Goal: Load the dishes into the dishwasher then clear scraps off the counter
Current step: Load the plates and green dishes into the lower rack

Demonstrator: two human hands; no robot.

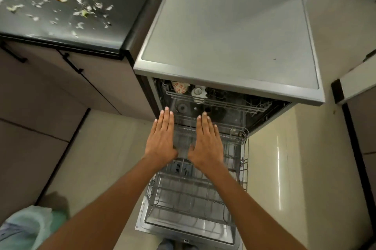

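The dishwasher stands right of the dark surface, its grey top flat and its door folded down toward the near side. The lower rack, grey wire, is pulled out over the door. The upper rack sits inside, holding a white cup with red flowers at its left and a white lidded piece just beside it. Pale scraps lie scattered across the dark surface, far left.
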